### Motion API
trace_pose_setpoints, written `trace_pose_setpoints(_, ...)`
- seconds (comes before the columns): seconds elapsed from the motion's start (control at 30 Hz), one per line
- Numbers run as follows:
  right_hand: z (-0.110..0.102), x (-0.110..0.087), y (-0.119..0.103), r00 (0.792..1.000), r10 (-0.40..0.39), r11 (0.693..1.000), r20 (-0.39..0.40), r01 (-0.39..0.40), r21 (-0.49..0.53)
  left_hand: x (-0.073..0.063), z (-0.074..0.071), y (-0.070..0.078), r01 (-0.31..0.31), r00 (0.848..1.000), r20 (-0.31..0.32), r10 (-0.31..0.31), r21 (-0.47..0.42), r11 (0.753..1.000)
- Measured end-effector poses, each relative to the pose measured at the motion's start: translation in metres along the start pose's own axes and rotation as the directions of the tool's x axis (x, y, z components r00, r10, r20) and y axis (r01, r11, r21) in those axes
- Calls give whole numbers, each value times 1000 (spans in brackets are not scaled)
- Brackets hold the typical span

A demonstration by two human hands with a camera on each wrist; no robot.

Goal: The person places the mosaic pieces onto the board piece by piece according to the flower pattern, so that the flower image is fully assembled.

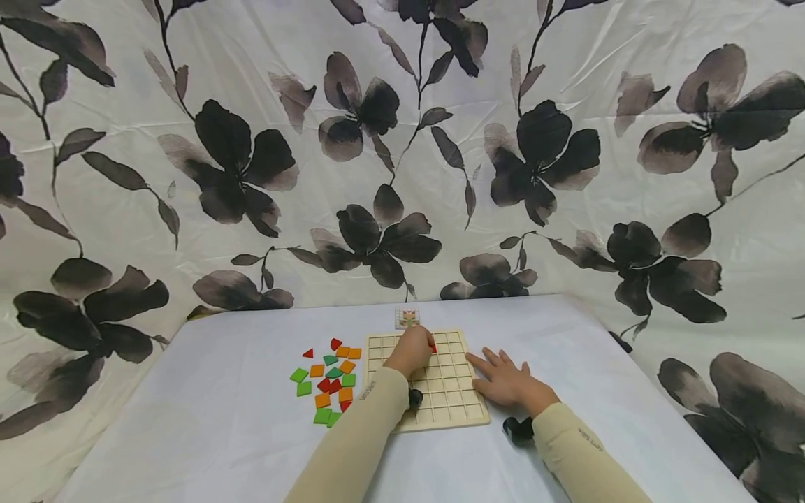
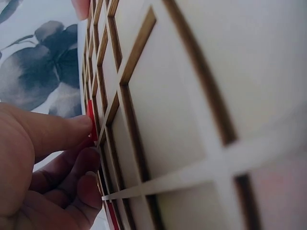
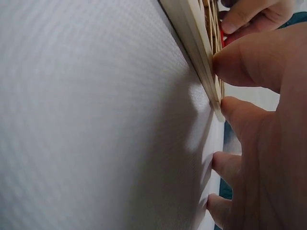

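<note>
A pale wooden grid board lies on the table, divided into square cells by raised ribs. Over its far part, my left hand pinches a small red tile between thumb and fingers, right at the grid. A second red tile shows lower down in the left wrist view, at the board's cells. My right hand lies spread along the board's right side. Its thumb and a fingertip touch the board's edge, while other fingertips rest on the tablecloth. The left hand hides some of the cells.
Left of the board are scattered loose tiles: orange squares, green diamonds, dark green pieces and red pieces. A small picture card lies beyond the board's far edge. White cloth covers the table; a flowered curtain hangs behind.
</note>
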State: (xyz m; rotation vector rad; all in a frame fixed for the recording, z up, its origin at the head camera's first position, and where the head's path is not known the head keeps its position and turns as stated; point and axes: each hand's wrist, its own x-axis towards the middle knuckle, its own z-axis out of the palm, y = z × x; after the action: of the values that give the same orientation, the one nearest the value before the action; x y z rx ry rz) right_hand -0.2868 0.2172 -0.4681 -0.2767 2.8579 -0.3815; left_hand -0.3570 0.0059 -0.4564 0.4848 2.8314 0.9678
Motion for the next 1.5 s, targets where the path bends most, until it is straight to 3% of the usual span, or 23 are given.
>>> trace_pose_setpoints(0.33,-2,-2,-1,1000,-11,1000,-7,11,6,-6,-20,-3,-46,999,6,46,62,997)
trace_pose_setpoints(0.67,-1,-2,-1,1000,-10,1000,-10,10,4,-22,-62,-37,-44,992,-112,54,86,995)
trace_pose_setpoints(0.97,0,-3,-2,1000,-9,1000,-14,9,15,-41,-101,-78,53,987,-159,-24,180,982)
trace_pose_setpoints(1.1,-1,-3,-2,1000,-6,1000,-13,6,11,-50,-113,-95,119,989,-114,-99,190,974)
trace_pose_setpoints(1.27,-1,-3,-1,1000,-4,1000,-10,4,9,-59,-123,-116,215,977,-39,-212,174,961)
trace_pose_setpoints(1.5,-1,-1,0,1000,-3,1000,1,3,7,-69,-131,-139,219,975,-32,-218,270,938)
